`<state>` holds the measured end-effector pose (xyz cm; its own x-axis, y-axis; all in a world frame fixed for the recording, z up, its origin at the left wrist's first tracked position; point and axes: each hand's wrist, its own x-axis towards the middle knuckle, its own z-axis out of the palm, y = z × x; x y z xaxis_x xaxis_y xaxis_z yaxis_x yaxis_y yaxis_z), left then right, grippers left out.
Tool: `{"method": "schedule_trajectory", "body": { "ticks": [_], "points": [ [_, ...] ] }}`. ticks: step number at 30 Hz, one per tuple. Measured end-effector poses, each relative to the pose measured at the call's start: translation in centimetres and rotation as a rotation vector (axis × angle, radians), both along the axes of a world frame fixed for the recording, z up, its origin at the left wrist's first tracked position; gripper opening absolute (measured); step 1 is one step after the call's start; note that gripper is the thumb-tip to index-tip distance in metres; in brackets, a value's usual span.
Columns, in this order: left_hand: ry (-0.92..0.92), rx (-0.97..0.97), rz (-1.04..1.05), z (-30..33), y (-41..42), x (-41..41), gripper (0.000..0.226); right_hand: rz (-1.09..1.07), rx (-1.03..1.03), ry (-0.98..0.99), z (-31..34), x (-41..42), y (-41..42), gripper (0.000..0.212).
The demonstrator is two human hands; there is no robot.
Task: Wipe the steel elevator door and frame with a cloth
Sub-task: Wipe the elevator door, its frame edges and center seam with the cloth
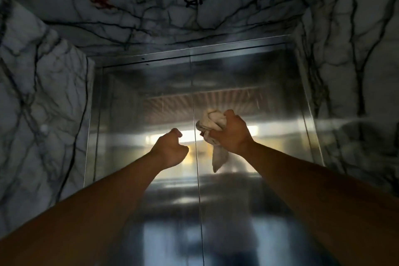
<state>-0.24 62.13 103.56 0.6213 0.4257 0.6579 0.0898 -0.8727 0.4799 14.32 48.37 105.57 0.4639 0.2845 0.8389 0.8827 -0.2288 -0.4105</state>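
Two forearms reach up from the lower corners of our view toward the closed steel elevator door [237, 179]. Our left hand [170, 150] is curled into a loose fist that holds nothing, just left of the centre seam [197, 157]; we cannot tell whether it touches the steel. Our right hand [232, 134] grips a bunched pale cloth [212, 127] just right of that seam, about halfway up the right panel, with one tail hanging free below the fist. Whether the bunch presses the steel is not clear.

We judge the wiping is at an early or middle stage: the panels carry blurred reflections and faint streaks, so no cleaned patch is distinguishable. Farther off, the steel frame [190, 54] along the top edge and down both sides appears still to be wiped. Beyond it rises the veined marble wall [49, 93].
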Motion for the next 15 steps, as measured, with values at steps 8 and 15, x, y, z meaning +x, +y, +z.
{"method": "schedule_trajectory", "body": {
  "ticks": [8,15],
  "points": [
    [-0.097,0.059,0.103,7.2,7.9,9.1,0.049,0.111,0.161,-0.146,10.0,8.7,6.2,0.067],
    [-0.209,0.132,0.145,12.4,14.9,14.7,0.031,-0.048,0.35,-0.306,16.7,11.9,11.5,0.057]
  ]
}}
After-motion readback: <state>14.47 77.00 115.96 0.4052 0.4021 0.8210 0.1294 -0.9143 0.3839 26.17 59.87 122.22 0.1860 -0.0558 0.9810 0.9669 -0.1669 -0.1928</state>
